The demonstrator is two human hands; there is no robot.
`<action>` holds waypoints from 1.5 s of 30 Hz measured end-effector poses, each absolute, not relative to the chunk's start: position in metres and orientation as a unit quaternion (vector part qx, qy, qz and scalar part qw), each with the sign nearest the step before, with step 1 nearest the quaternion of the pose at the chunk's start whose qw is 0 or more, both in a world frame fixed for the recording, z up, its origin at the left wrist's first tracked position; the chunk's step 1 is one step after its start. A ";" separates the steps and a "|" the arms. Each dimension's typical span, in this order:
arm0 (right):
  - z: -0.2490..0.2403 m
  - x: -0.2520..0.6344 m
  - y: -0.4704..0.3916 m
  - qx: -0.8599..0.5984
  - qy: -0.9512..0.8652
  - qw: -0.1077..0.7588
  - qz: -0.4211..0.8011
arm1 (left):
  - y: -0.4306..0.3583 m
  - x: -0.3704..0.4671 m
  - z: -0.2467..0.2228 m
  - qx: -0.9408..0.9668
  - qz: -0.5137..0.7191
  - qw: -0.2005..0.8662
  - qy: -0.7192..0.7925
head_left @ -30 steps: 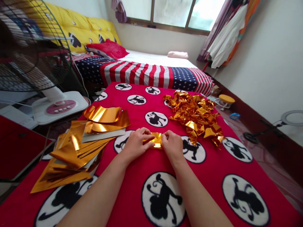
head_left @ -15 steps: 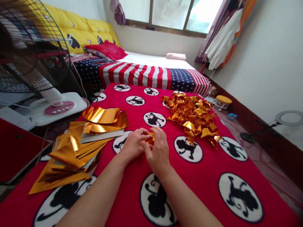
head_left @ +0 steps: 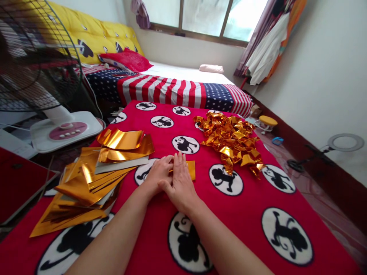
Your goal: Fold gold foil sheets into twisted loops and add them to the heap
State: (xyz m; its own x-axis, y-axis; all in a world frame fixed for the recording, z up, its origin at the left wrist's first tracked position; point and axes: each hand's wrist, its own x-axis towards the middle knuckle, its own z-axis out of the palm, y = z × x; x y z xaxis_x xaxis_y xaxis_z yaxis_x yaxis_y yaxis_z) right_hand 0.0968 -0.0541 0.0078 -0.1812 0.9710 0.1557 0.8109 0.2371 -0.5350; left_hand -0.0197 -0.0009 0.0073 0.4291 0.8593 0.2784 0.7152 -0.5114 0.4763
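A small folded piece of gold foil paper (head_left: 191, 170) lies on the red cloth under my hands. My right hand (head_left: 182, 182) rests flat across it, fingers stretched out side by side. Beside it, my left hand (head_left: 159, 172) has bent fingers at the paper's left part; their tips are partly hidden behind my right hand. Left of my hands is a loose stack of gold foil sheets (head_left: 94, 173), some showing a pale backing. A heap of folded gold foil pieces (head_left: 233, 138) sits to the right.
The red cloth with monkey prints (head_left: 229, 225) covers the surface. At the left stands a fan (head_left: 64, 124). Behind are a bed with a flag-pattern cover (head_left: 172, 89) and a window. A yellow stool (head_left: 268, 121) and a ring light (head_left: 345, 142) stand on the right.
My right hand has flattened from a curled grip and lies over the paper. More of the gold foil paper shows, spread flat to the right of my fingers. The view has shifted slightly.
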 end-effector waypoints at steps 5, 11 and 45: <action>0.006 0.129 -0.060 -0.613 -0.768 0.134 0.123 | -0.001 -0.023 0.011 0.854 0.235 0.197 0.421; 0.007 0.146 -0.066 -0.629 -0.771 0.081 0.064 | -0.003 -0.026 0.013 0.843 0.245 0.188 0.441; 0.013 0.138 -0.070 -0.645 -0.745 0.159 0.063 | -0.009 -0.012 0.002 0.850 0.086 0.042 0.517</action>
State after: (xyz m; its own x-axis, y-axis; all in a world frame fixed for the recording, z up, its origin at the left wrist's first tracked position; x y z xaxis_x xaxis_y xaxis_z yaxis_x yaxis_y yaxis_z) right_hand 0.1377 -0.0702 0.0129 -0.1165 0.9810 0.1552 0.9413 0.1589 -0.2980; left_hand -0.0124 -0.0088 0.0023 0.4498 0.8871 0.1038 0.8727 -0.4612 0.1602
